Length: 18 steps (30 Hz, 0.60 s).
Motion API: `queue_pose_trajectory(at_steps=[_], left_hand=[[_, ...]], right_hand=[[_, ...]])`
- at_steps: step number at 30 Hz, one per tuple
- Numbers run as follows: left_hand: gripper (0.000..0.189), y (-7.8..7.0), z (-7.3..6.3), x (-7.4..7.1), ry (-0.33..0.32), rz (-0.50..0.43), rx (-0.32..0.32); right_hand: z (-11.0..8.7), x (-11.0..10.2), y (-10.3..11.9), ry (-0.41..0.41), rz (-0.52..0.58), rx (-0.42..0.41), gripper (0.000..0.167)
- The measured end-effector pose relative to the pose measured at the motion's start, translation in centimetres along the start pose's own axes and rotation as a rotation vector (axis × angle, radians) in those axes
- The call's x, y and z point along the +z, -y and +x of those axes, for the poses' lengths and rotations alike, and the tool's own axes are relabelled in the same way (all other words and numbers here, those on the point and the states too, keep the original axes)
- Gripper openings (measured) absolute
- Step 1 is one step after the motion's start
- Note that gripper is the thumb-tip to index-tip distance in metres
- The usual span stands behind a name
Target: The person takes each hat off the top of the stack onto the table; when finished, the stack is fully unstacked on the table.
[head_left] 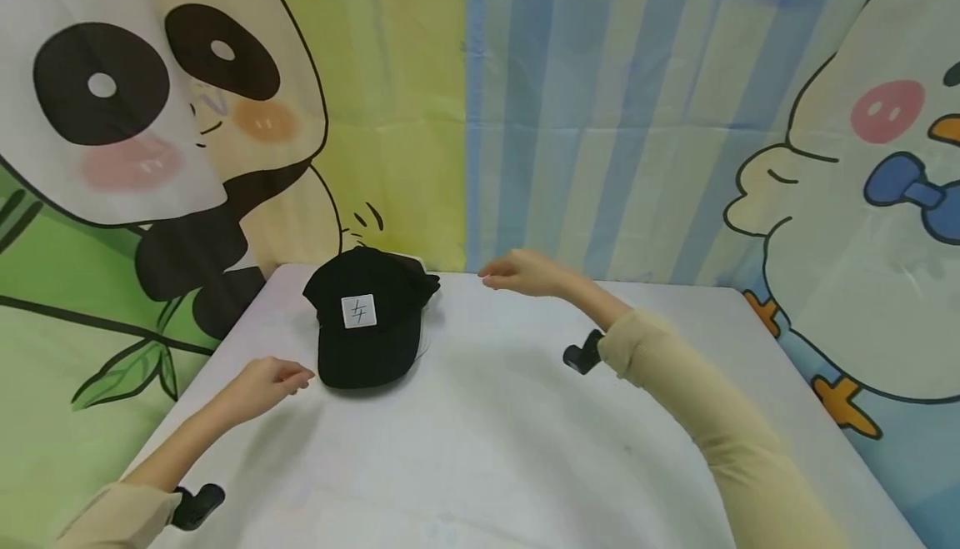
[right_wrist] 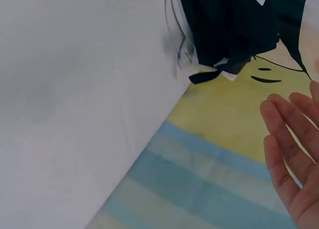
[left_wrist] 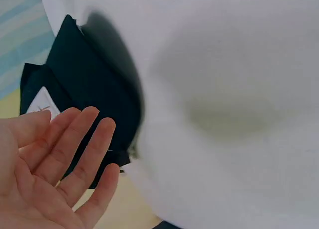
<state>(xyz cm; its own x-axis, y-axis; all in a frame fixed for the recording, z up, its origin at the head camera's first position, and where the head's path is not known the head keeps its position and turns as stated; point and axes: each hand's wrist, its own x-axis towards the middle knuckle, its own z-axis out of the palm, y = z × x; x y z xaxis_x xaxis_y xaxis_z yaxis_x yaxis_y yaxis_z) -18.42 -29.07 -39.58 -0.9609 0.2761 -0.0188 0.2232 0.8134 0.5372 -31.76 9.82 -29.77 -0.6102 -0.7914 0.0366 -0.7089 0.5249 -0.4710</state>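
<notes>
A black cap [head_left: 382,345] rests on the white table, its brim toward me and a white square tag [head_left: 358,311] with a handwritten mark on its front. My left hand [head_left: 262,386] hovers just left of the brim, its fingers loosely extended and holding nothing. In the left wrist view, that hand's fingers [left_wrist: 82,154] overlap the cap [left_wrist: 97,84]. To the right of the cap, near the table's back edge, my right hand [head_left: 525,272] is raised with relaxed fingers and nothing in it. The right wrist view shows the cap [right_wrist: 224,29] beyond its fingertips.
The white table [head_left: 480,449] backs onto a printed cloth [head_left: 555,116] with a panda on the left and a white bird on the right. Something white [head_left: 411,262] shows behind the cap. A thin pale loop [right_wrist: 172,32] lies beside the cap. Each wrist wears a small black device [head_left: 582,352].
</notes>
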Motion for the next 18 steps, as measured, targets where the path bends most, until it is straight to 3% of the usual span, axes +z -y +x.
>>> queue_pose_trajectory(at_steps=[7,14,16,18], left_hand=[[0.025,2.1,0.8,1.2,0.034,-0.198,-0.224],[0.029,2.4,1.6,2.3,0.009,-0.31,-0.421],[0.03,2.5,1.8,2.6,0.002,-0.37,-0.45],[0.03,2.6,1.9,2.8,0.002,-0.423,-0.488]], right_hand=[[6.6,2.8,-0.1,0.007,-0.038,-0.054,0.026],[10.4,4.7,-0.1,-0.002,-0.013,0.048,0.03],[11.5,5.4,-1.0,-0.024,-0.066,0.024,0.031],[13.9,7.0,-4.3,-0.032,-0.084,-0.004,0.032]])
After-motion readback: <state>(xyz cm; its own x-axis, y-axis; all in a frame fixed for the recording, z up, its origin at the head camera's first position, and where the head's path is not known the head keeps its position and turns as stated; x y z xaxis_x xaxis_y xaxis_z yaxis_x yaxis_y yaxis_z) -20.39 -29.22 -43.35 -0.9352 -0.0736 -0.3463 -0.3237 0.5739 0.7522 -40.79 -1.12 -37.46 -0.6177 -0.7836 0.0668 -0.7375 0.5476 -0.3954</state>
